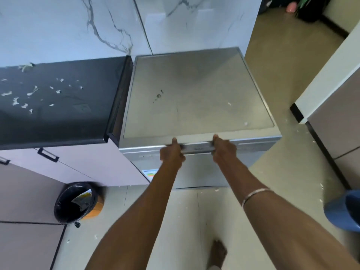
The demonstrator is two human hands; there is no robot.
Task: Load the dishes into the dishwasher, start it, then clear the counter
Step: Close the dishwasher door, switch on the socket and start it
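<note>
Both hands grip the handle (196, 148) on the dishwasher (196, 106), left hand (172, 152) and right hand (224, 151) curled round its ends. Pull evenly, probably outward, so the door moves squarely. Scraps litter the counter (58, 106), left.

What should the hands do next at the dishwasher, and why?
Probably pull the door handle outward and down. Both the left hand and the right hand grip it, thumbs on top, and the dishwasher door looks closed, so nothing can be loaded yet.
</note>
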